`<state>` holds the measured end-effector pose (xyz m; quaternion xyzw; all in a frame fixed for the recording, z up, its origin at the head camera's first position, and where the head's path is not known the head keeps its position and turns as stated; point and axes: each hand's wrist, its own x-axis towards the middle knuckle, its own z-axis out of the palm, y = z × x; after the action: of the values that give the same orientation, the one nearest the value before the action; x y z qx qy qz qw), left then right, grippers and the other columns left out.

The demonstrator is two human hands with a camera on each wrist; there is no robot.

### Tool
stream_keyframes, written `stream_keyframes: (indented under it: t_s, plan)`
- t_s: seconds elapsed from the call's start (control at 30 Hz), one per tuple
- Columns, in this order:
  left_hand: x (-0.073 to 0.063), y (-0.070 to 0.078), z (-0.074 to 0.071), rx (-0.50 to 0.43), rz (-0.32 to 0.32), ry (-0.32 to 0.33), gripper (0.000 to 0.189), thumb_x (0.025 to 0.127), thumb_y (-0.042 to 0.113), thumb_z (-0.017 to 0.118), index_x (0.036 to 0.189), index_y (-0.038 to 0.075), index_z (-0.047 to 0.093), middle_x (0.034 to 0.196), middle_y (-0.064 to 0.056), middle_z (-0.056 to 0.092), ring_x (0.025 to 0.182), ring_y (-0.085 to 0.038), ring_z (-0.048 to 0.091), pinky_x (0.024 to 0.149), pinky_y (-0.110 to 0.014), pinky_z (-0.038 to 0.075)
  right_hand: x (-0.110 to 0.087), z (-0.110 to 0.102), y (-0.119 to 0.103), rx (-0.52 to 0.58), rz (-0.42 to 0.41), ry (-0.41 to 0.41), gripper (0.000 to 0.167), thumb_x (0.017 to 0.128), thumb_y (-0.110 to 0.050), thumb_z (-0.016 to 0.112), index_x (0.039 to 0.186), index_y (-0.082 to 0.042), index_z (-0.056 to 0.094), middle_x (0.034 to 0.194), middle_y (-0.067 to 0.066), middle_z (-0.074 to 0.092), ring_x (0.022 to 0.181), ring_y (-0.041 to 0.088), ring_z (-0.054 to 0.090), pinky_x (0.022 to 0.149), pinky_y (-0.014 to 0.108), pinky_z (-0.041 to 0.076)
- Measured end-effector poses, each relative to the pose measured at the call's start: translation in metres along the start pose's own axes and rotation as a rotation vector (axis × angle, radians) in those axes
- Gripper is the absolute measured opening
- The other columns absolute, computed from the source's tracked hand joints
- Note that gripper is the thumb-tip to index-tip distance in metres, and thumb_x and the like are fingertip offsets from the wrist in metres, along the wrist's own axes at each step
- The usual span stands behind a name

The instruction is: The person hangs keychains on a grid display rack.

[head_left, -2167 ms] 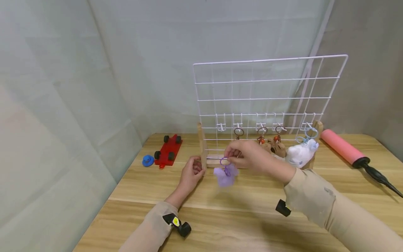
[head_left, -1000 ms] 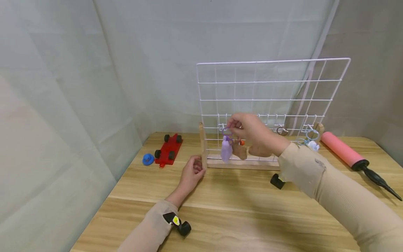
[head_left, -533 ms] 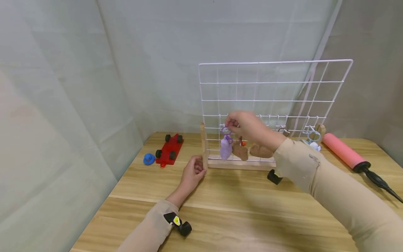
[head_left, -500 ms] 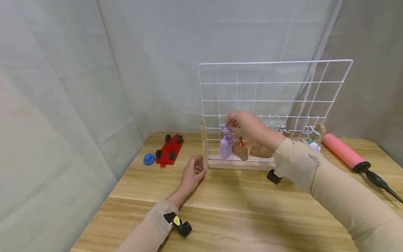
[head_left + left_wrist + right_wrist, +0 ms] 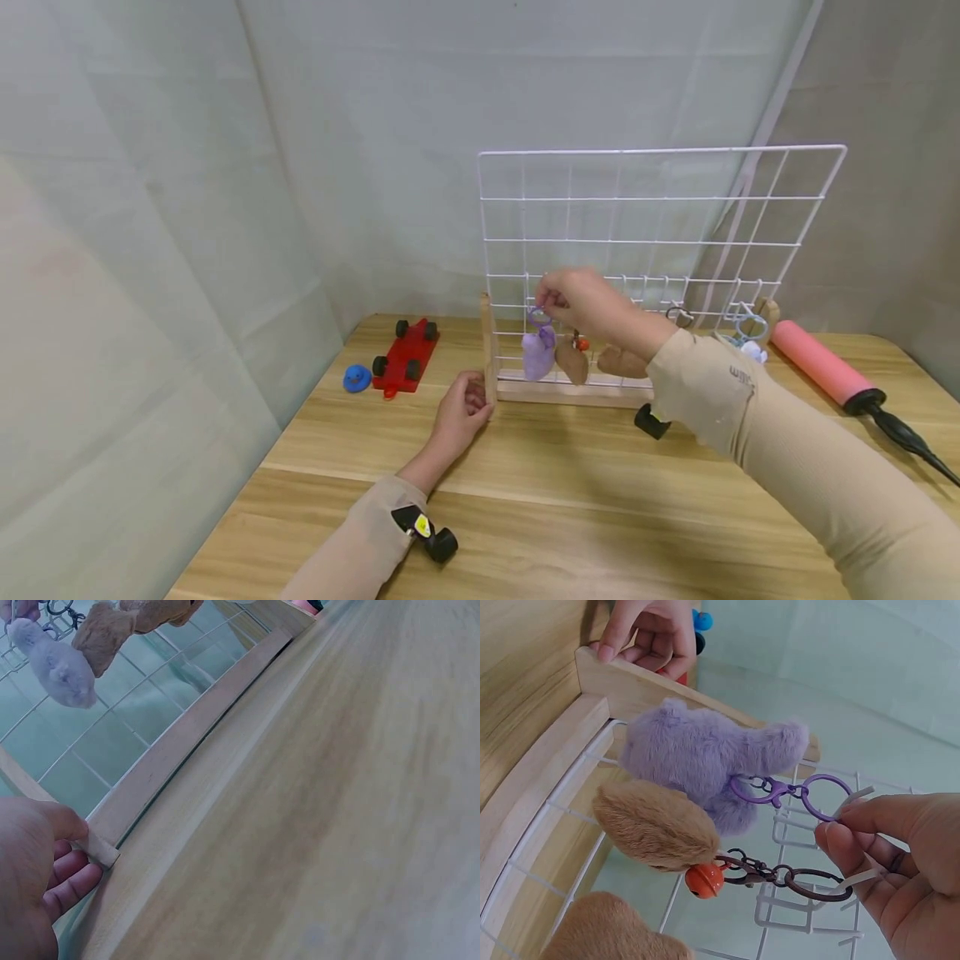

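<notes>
My right hand (image 5: 588, 302) pinches the purple ring (image 5: 826, 796) of a purple plush keychain (image 5: 697, 746) between thumb and fingertip. The ring is at the leftmost white hook on the wire grid (image 5: 645, 242); whether the hook carries its weight I cannot tell. The plush (image 5: 537, 354) dangles before the grid. Beside it hangs a brown plush keychain (image 5: 656, 825) with an orange bell (image 5: 705, 880), its dark ring on the neighbouring hook. My left hand (image 5: 460, 410) holds the stand's wooden side piece (image 5: 97, 846), thumb on one face and curled fingers on the other.
More brown plush (image 5: 622, 362) hangs to the right, partly behind my forearm, then a white plush (image 5: 753, 352) with blue rings. A pink hand pump (image 5: 825, 362) lies at right. At left sit a red toy car (image 5: 407, 358) and a blue duck (image 5: 357, 378).
My right hand has raised the purple plush keychain from low before the stand to the leftmost hook. Over the last half second the plush has turned slightly. My left hand stays on the stand.
</notes>
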<state>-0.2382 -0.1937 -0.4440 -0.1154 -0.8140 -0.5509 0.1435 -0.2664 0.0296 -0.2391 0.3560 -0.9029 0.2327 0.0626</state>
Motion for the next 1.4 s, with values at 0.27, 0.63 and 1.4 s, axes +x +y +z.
stream_keyframes:
  t_s: [0.27, 0.63, 1.4]
  plan:
    - [-0.001, 0.001, -0.002, 0.024, 0.004, -0.005, 0.041, 0.080, -0.010, 0.068, 0.116, -0.006, 0.049, 0.092, -0.022, 0.060, 0.074, -0.014, 0.056, 0.062, -0.015, 0.048, 0.001, 0.001, -0.005, -0.010, -0.018, 0.007, 0.012, 0.089, 0.002, 0.060, 0.099, -0.001, 0.066, 0.094, 0.012, 0.069, 0.089, 0.024, 0.065, 0.081, 0.034, 0.055]
    - [-0.003, -0.001, 0.002, 0.020, 0.003, -0.023, 0.041, 0.081, -0.009, 0.067, 0.117, -0.005, 0.048, 0.095, -0.021, 0.060, 0.074, -0.011, 0.055, 0.063, -0.016, 0.048, -0.002, -0.001, -0.004, -0.023, 0.001, 0.012, 0.015, 0.089, 0.001, 0.061, 0.103, 0.000, 0.066, 0.098, 0.013, 0.069, 0.093, 0.025, 0.064, 0.085, 0.036, 0.054]
    - [-0.003, 0.005, -0.019, 0.207, 0.083, 0.122, 0.043, 0.082, -0.001, 0.070, 0.120, -0.003, 0.050, 0.104, -0.018, 0.060, 0.086, -0.027, 0.061, 0.074, -0.033, 0.054, -0.041, -0.005, -0.013, 0.023, -0.140, 0.208, 0.027, 0.091, -0.008, 0.063, 0.117, -0.002, 0.061, 0.107, 0.013, 0.065, 0.097, 0.024, 0.063, 0.082, 0.038, 0.055]
